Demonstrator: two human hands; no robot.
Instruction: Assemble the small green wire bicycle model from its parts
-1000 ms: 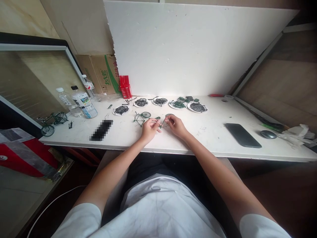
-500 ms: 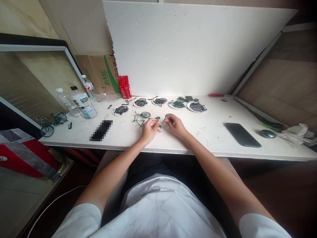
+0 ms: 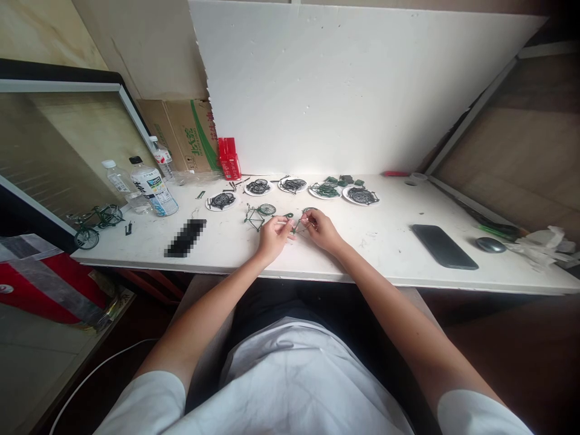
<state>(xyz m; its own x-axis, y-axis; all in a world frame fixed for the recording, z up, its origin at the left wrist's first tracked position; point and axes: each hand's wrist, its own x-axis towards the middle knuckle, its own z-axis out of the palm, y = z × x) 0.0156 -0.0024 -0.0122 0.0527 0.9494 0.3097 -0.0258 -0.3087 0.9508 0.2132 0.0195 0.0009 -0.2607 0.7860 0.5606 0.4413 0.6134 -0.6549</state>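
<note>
Close together over the white table, my left hand (image 3: 275,237) and my right hand (image 3: 321,229) both pinch a small green model bicycle frame (image 3: 296,228). One thin wheel (image 3: 310,210) shows just behind my right fingertips; whether it is joined to the frame I cannot tell. Much of the piece is hidden by my fingers. Left of my left hand lies another green bicycle part (image 3: 255,219), with a spoked wheel (image 3: 267,209) at its end. Beyond my hands, white plates hold black and green bicycle parts, among them a plate of green frames (image 3: 324,190).
A finished-looking model bicycle (image 3: 98,224) stands at the table's left end, near several plastic bottles (image 3: 154,188). To the right lie a black phone (image 3: 444,246), a computer mouse (image 3: 490,244) and crumpled tissue (image 3: 541,244). A white foam board (image 3: 362,84) rises behind the plates.
Hardly anything differs. Both hands keep their pinch on the small bicycle frame in the same place, with only a slight shift of the fingers.
</note>
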